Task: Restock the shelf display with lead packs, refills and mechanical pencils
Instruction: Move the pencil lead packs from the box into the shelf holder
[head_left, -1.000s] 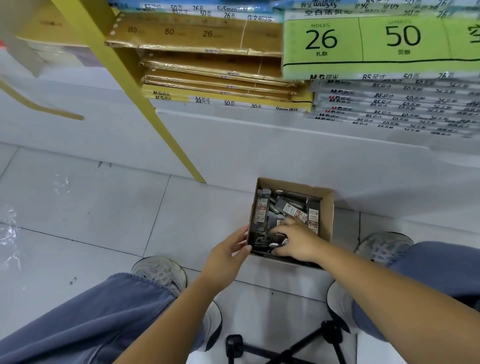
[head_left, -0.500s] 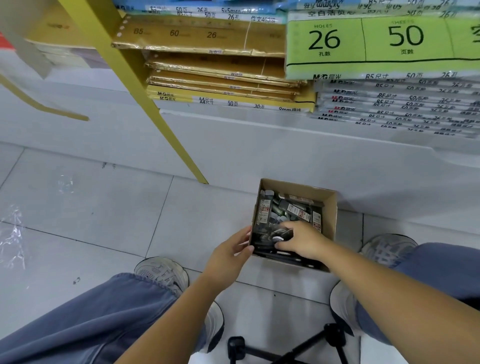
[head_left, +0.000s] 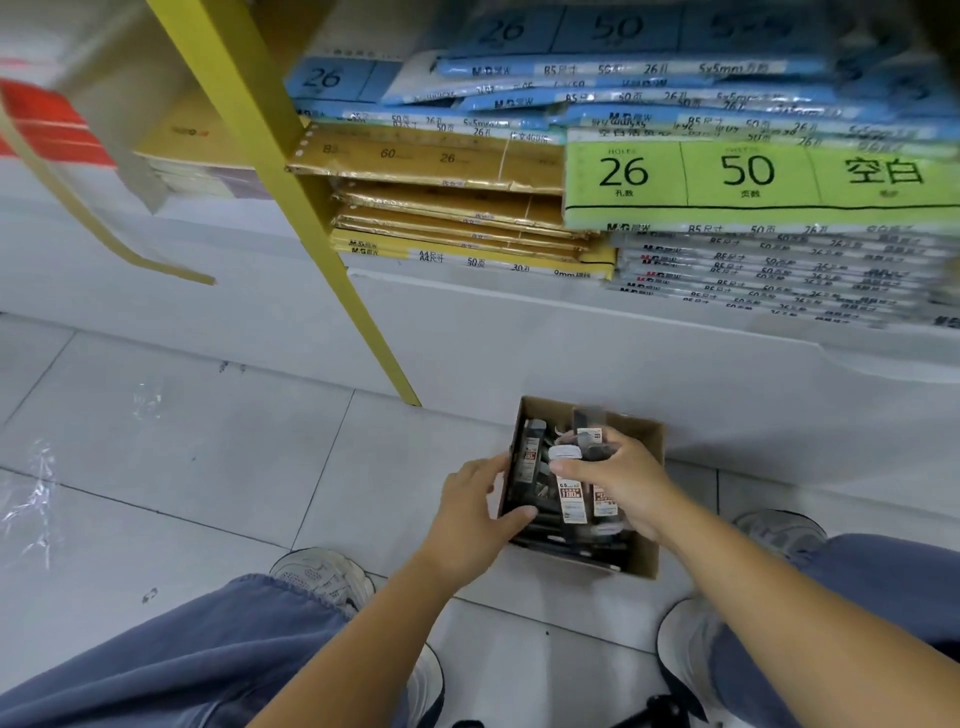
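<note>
- Head view, the box: a small cardboard box (head_left: 645, 557) sits on the tiled floor (head_left: 208, 441), just in front of the white base of the shelving and between the person's shoes.
- Head view, right hand: the right hand (head_left: 626, 483) has its fingers curled round a bunch of slim lead packs (head_left: 570, 499), lifted just above the box. The packs are blurred, so I cannot count them.
- Head view, left hand: the left hand (head_left: 475, 506) cups the near left corner of the box, with the thumb over the rim, apparently gripping it to steady it.
- Head view, stock left: more packs (head_left: 530, 457) stand or lie inside the box, towards its left side.
- Head view, the shelf: only stacked loose-leaf paper packs (head_left: 748, 176) and a yellow post (head_left: 291, 182) show above. The display for leads and pencils is out of sight.
- Progress: I judge the restocking to be midway at best. One handful is gathered but not yet shelved, and the box is far from empty.
</note>
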